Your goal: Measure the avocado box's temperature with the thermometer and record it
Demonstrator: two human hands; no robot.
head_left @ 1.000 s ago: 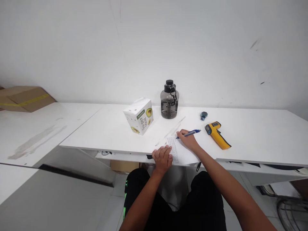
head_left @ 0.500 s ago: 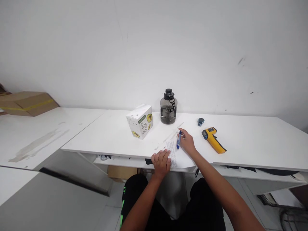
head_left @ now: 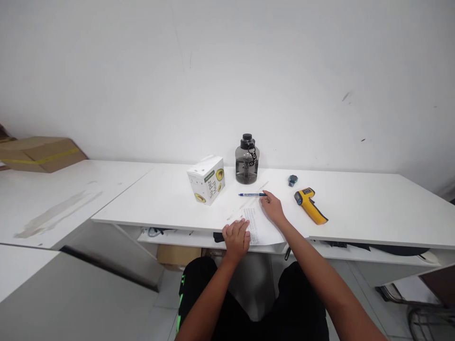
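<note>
Head view: left hand [head_left: 236,236] flat, fingers spread, pinning near edge of paper [head_left: 261,226]. Right hand [head_left: 272,207] fingertips touching pen [head_left: 252,194] end, pen lying just beyond paper; whether pinched, cannot tell. Pen light, stiff, slick; take mid-barrel. Bottle [head_left: 246,160] beyond.

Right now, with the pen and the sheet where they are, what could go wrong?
The pen lies flat at the right hand fingertips; a nudge might roll it toward the bottle. The sheet overhangs the desk edge, pinned only by the left hand; lifting that hand might let it slide off.
</note>
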